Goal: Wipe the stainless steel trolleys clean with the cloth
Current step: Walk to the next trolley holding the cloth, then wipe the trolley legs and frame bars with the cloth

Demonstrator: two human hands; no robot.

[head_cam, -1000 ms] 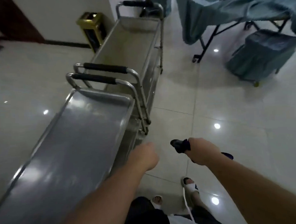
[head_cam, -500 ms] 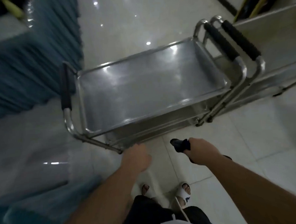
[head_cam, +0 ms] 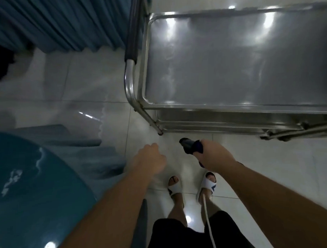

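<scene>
Low in the view, above the tiled floor, the dark cloth is being gripped bunched in the right hand; the left hand is being held curled and empty. Neither is touching the trolley, whose top tray is lying just ahead. Risks being noted: a wadded cloth is likely giving poor contact and streaks; the unsteadied trolley may be pushed rolling toward the blue curtain; the glossy floor may be slippery in open sandals.
</scene>
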